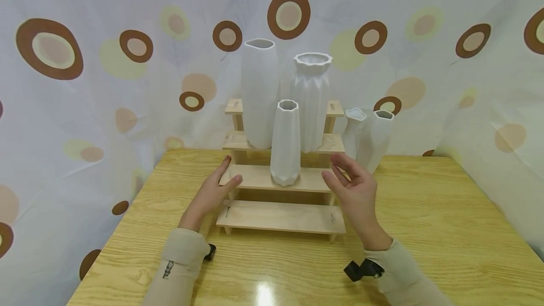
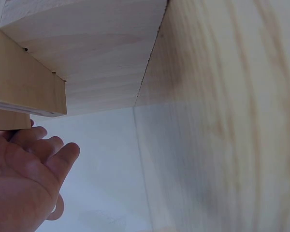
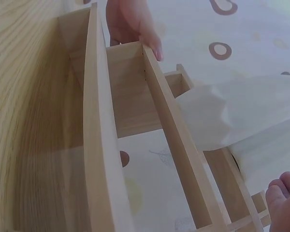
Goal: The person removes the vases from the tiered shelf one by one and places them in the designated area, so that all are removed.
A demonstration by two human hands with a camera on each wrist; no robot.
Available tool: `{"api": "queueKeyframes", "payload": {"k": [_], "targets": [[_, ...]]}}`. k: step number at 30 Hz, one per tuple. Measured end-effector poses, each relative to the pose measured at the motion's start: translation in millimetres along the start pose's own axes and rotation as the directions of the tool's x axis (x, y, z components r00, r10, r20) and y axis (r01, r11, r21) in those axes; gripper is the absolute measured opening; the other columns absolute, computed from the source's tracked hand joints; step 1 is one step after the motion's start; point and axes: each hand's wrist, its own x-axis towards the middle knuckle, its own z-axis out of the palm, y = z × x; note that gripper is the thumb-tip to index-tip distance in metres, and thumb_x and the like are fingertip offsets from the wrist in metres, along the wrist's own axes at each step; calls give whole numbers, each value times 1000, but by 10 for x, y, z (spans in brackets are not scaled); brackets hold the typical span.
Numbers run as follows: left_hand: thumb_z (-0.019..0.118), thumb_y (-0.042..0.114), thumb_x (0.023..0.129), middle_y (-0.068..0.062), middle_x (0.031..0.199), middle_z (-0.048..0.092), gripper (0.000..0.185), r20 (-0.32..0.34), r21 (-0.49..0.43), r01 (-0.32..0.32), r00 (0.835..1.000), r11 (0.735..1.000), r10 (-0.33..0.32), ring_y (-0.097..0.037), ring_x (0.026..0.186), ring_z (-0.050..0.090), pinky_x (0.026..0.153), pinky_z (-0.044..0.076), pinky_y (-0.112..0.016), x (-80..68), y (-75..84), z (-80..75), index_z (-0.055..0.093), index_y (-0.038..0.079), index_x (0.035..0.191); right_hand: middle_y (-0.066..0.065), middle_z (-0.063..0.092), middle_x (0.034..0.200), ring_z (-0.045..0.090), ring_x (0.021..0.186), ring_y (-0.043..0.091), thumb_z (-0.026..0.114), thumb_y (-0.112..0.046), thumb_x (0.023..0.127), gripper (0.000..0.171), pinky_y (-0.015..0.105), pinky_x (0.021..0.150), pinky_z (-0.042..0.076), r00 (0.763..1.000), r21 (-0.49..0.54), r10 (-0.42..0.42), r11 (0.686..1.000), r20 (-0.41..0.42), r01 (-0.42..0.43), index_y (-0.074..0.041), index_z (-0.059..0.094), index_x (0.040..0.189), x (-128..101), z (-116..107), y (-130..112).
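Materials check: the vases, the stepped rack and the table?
Vases: matte white, faceted, probably ceramic; could be plastic. Rack: pale unfinished-looking wood, visible grain and joints. Table: yellow wood-grain top with a glossy glare spot, probably laminate or varnished wood.

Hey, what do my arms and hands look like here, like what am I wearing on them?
Both hands are bare: left hand, right hand. Each arm wears a beige long sleeve with a ribbed cuff. A small black device sits at each wrist. The left sleeve bears a small dark marking.
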Motion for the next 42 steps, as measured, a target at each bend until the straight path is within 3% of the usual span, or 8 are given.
{"api": "queueKeyframes", "payload": {"k": [12, 20, 25, 33, 42], "targets": [[54, 61, 95, 6, 164, 8, 85, -2, -2, -3, 1000, 1000, 3, -24, 149, 9, 117, 15, -54, 6, 1, 0, 12, 25, 160, 28, 58, 125, 59, 117, 26, 72, 11, 84, 45, 32, 98, 46, 999, -16, 11, 1000, 31, -11, 14, 58, 126, 22, 103, 30], [53, 61, 95, 6, 163, 9, 85, -2, 3, -6, 1000, 1000, 6, -24, 149, 9, 117, 15, -53, 5, 8, -1, 12, 24, 160, 18, 60, 125, 57, 119, 25, 72, 8, 85, 46, 34, 101, 45, 998, -62, 41, 997, 46, -38, 12, 57, 128, 39, 182, 50], [53, 61, 95, 7, 163, 8, 85, -2, 1, -3, 1000, 1000, 3, -23, 149, 9, 117, 15, -53, 4, 8, 0, 12, 25, 160, 19, 59, 125, 56, 120, 29, 73, 8, 85, 46, 37, 101, 44, 998, -57, 49, 997, 50, -46, 10, 59, 128, 53, 234, 55], [53, 61, 95, 8, 163, 8, 85, -4, -8, 7, 1000, 1000, -7, -24, 149, 8, 117, 14, -54, 2, -3, -4, 12, 25, 160, 26, 56, 127, 57, 119, 24, 75, 8, 83, 48, 30, 100, 45, 996, -49, 70, 996, 51, -68, 9, 59, 128, 83, 308, 85], [54, 62, 94, 7, 163, 9, 87, -3, -5, 6, 1000, 1000, -6, -24, 149, 9, 117, 15, -54, 11, -8, -1, 12, 24, 160, 23, 58, 126, 53, 121, 39, 76, 9, 82, 49, 41, 102, 43, 995, -42, 84, 996, 50, -82, 9, 60, 128, 109, 394, 117]]}}
